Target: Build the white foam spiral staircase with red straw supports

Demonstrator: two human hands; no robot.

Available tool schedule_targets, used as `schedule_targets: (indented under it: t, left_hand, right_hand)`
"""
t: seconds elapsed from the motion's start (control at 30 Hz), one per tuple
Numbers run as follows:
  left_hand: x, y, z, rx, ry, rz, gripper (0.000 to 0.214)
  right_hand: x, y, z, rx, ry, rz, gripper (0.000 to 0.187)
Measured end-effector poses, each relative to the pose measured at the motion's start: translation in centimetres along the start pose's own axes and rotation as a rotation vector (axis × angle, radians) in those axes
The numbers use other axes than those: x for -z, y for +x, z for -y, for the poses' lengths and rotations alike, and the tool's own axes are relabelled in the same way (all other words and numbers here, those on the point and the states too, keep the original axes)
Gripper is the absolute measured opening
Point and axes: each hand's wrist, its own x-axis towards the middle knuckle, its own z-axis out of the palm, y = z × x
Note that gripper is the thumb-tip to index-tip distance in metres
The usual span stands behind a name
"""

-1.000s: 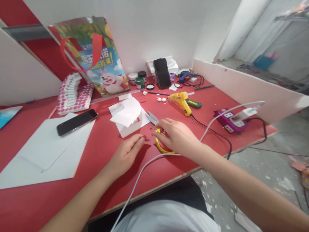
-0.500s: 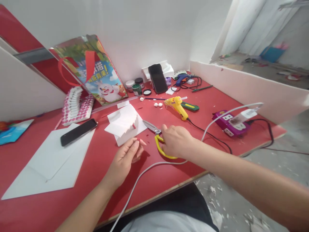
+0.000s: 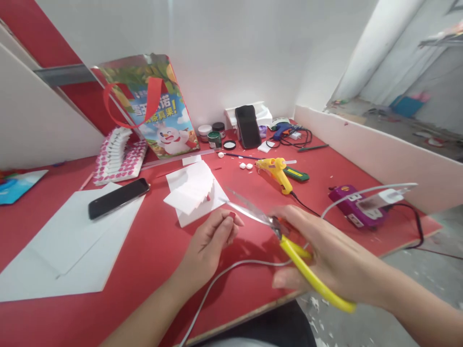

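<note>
My right hand grips yellow-handled scissors, lifted above the red table. Their blades are parted and point left toward my left hand. That hand hovers over the table with thumb and forefinger pinched on a tiny red piece, right at the blade tips. Just behind the hands lies a stack of white foam pieces.
A black phone lies on white sheets at left. Further back are a yellow glue gun, a green knife, paint jars, a second phone, and a printed gift bag. A purple power strip sits at right; a white cable crosses the front edge.
My right hand picked the scissors up off the table and brought them, blades open, to my left hand, which rose slightly with its pinched red piece.
</note>
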Motion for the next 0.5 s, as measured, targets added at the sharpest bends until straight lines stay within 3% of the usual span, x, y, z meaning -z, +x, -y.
schedule_targets:
  t: [0.13, 0.5]
  left_hand:
    - [-0.5, 0.5, -0.1, -0.032, -0.010, 0.022, 0.034]
    - [-1.1, 1.2, -0.6, -0.058, 0.069, 0.112, 0.031]
  right_hand:
    - [-0.5, -0.8, 0.0, 0.035, -0.132, -0.012, 0.075]
    - [-0.8, -0.7, -0.7, -0.001, -0.173, 0.045, 0.069]
